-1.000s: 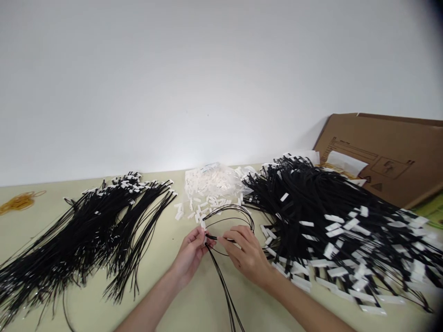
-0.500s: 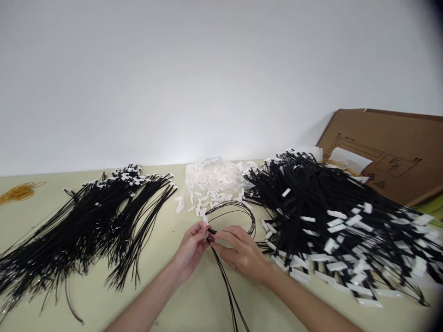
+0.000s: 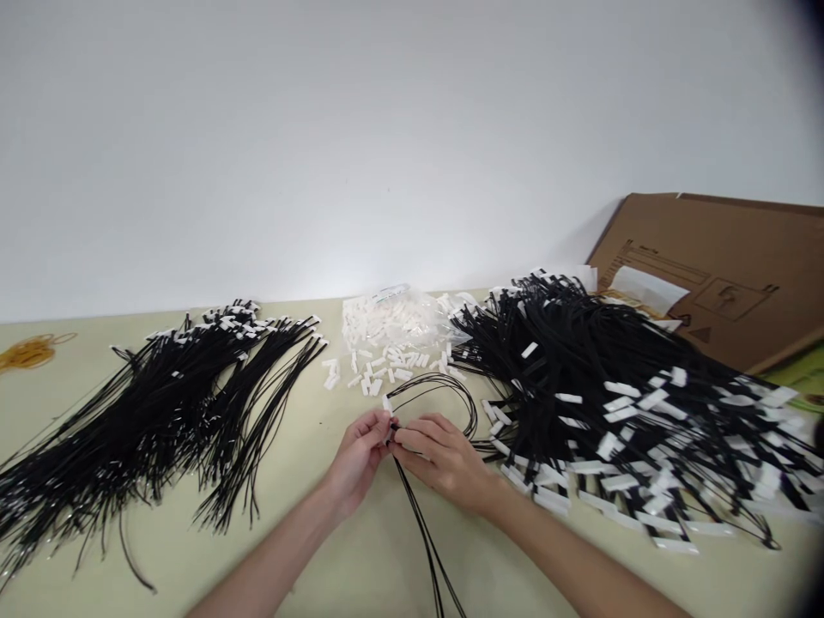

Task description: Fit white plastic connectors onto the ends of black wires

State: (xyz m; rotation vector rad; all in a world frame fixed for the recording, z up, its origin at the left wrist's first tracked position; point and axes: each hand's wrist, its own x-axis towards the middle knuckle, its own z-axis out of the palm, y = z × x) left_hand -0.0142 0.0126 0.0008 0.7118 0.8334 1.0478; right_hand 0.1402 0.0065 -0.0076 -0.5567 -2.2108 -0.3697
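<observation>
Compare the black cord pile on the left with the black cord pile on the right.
The left pile is thinner and fanned out flat, while the right pile is bulkier and heaped higher. The left pile shows only small white pieces near its far ends; the right pile is strewn with larger white tags, mostly along its near edge. The left pile lies apart from both hands, while the right pile reaches almost to the right hand. Both are black cords on the same table.

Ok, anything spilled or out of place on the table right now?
Yes: small white clips lie scattered loose on the table in front of their clear bag, just beyond the left hand and right hand, which pinch the black cords. A cardboard box leans tilted at the far right.
</observation>
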